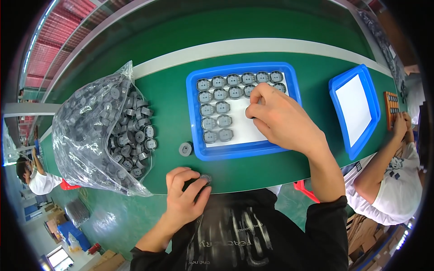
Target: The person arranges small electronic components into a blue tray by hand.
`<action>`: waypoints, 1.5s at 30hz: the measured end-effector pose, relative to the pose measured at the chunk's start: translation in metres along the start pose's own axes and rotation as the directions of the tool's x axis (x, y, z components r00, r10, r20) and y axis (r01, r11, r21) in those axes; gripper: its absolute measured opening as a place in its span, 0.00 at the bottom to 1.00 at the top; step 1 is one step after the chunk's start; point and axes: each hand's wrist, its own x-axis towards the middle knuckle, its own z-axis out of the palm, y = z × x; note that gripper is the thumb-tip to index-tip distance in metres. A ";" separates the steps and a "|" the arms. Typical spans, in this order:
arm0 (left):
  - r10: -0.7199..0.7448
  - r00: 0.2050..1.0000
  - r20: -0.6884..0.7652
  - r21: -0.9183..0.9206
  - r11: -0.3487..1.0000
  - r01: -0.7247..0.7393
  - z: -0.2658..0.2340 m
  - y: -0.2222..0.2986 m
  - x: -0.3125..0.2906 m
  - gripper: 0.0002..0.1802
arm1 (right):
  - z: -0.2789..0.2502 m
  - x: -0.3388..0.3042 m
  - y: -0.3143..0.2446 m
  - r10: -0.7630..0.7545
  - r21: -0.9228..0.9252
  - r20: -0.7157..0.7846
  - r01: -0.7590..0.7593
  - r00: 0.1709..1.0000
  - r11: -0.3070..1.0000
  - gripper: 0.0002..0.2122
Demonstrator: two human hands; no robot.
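Observation:
Near the table's front edge, my left hand (184,192) has its fingers curled round a small grey round plastic part (205,179). My right hand (282,116) hovers over a blue tray (195,135) with thumb and fingertips pinched together; whatever they may hold is hidden. On the white sheet (242,113) in the tray, similar grey parts (233,80) sit in rows along the far side and down the left. My right hand covers part of the tray's right side. One loose grey part (185,149) lies on the table just left of the tray.
A large clear plastic bag (81,131) full of grey parts lies open on the left of the green table (167,104). At right stands another blue tray (334,97) with a white sheet. Beyond it, a co-worker's hands (400,124) are at an orange tray (389,108).

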 end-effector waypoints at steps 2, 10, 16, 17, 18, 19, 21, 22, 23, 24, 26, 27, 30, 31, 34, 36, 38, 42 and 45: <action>0.012 1.000 -0.018 0.023 1.000 -0.012 0.003 -0.001 0.000 0.17 | 0.000 0.000 -0.001 0.016 -0.013 0.007 -0.016 1.000 1.000 0.06; 0.263 0.961 -0.085 -0.011 0.964 -0.265 -0.025 0.022 0.041 0.18 | -0.009 -0.001 0.001 0.084 -0.084 0.065 -0.079 0.994 0.993 0.07; 0.328 0.934 -0.144 -0.038 0.941 -0.336 0.020 0.027 0.131 0.13 | -0.021 -0.005 0.004 0.113 -0.096 0.088 -0.105 0.990 0.990 0.08; 0.330 0.933 -0.145 -0.044 0.940 -0.339 0.028 0.025 0.142 0.13 | -0.023 -0.006 0.004 0.124 -0.100 0.094 -0.115 0.988 0.988 0.08; 0.342 0.933 -0.116 -0.022 0.938 -0.347 0.034 0.023 0.151 0.12 | -0.024 -0.007 0.005 0.149 -0.106 0.112 -0.137 0.983 0.985 0.09; 0.353 0.932 -0.083 0.002 0.935 -0.354 0.039 0.021 0.156 0.10 | -0.024 -0.007 0.005 0.134 -0.099 0.100 -0.124 0.986 0.987 0.09; 0.341 0.936 -0.089 0.015 0.940 -0.341 0.044 0.014 0.163 0.10 | -0.024 -0.008 0.005 0.145 -0.088 0.097 -0.136 0.985 0.987 0.07; 0.329 0.940 -0.095 0.024 0.944 -0.328 0.046 0.012 0.164 0.09 | -0.023 -0.007 0.006 0.161 -0.092 0.097 -0.152 0.982 0.984 0.07; 0.290 0.954 -0.072 0.036 0.957 -0.288 0.048 0.009 0.164 0.09 | -0.021 -0.006 0.007 0.158 -0.101 0.108 -0.147 0.982 0.984 0.06; 0.291 0.954 -0.068 0.027 0.957 -0.290 0.049 0.006 0.163 0.09 | -0.019 -0.006 0.008 0.154 -0.112 0.120 -0.140 0.981 0.984 0.05; 0.258 0.965 -0.045 0.049 0.965 -0.256 0.052 0.002 0.161 0.09 | -0.016 -0.004 0.010 0.146 -0.117 0.093 -0.135 0.985 0.984 0.04; 0.253 0.966 -0.043 0.063 0.966 -0.250 0.053 0.000 0.160 0.09 | -0.014 -0.003 0.010 0.129 -0.118 0.068 -0.121 0.989 0.986 0.03; 0.228 0.973 -0.038 0.074 0.972 -0.225 0.054 -0.003 0.159 0.09 | -0.010 0.000 0.011 0.110 -0.121 0.048 -0.103 0.993 0.987 0.03; 0.233 0.972 -0.039 0.075 0.970 -0.230 0.054 -0.003 0.159 0.09 | -0.009 0.001 0.011 0.111 -0.121 0.052 -0.104 0.993 0.987 0.03; 0.208 0.978 -0.030 0.066 0.976 -0.205 0.053 -0.004 0.159 0.10 | -0.005 0.003 0.009 0.084 -0.091 0.010 -0.083 0.996 0.992 0.04; 0.186 0.982 -0.027 0.059 0.981 -0.185 0.052 -0.005 0.159 0.11 | -0.003 0.004 0.009 0.079 -0.087 0.019 -0.077 0.997 0.993 0.04; 0.183 0.983 -0.029 0.053 0.982 -0.182 0.052 -0.005 0.159 0.11 | -0.002 0.004 0.008 0.074 -0.089 0.006 -0.073 0.997 0.993 0.04; 0.185 0.982 -0.029 0.049 0.982 -0.184 0.053 -0.005 0.159 0.11 | -0.005 0.004 0.008 0.062 -0.081 0.002 -0.062 0.998 0.995 0.06; 0.169 0.985 -0.031 0.004 0.986 -0.169 0.048 -0.004 0.159 0.12 | -0.014 0.003 0.012 0.081 -0.001 -0.066 -0.081 0.995 0.997 0.08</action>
